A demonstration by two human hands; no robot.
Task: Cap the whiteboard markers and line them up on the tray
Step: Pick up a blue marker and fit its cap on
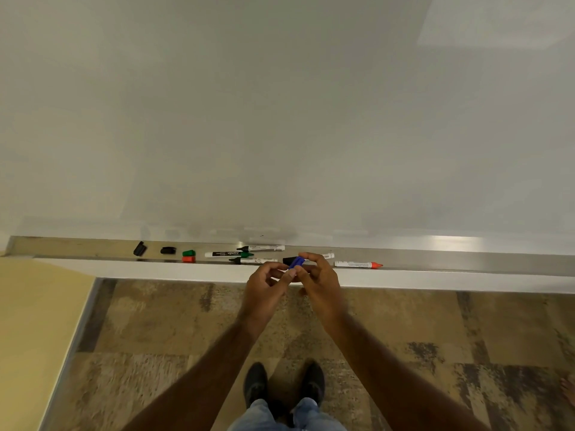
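Over the metal tray [466,259] of the whiteboard, my left hand [264,284] pinches a blue cap [296,262]. My right hand [320,281] is closed around a white marker [328,256] whose end sticks out to the right. A black piece [287,260] shows just behind the blue cap; I cannot tell what it belongs to. On the tray lie a red-tipped marker [357,264], a green marker [228,254] and two dark-tipped markers [264,247] [253,260]. Loose caps lie to the left: two black [140,248] [168,250], a green [189,253], a red [188,259].
The whiteboard [280,119] fills the upper view, above the tray. The tray's left end [12,244] meets a cream wall [31,306]. Patterned carpet [435,337] and my shoes [283,384] are below.
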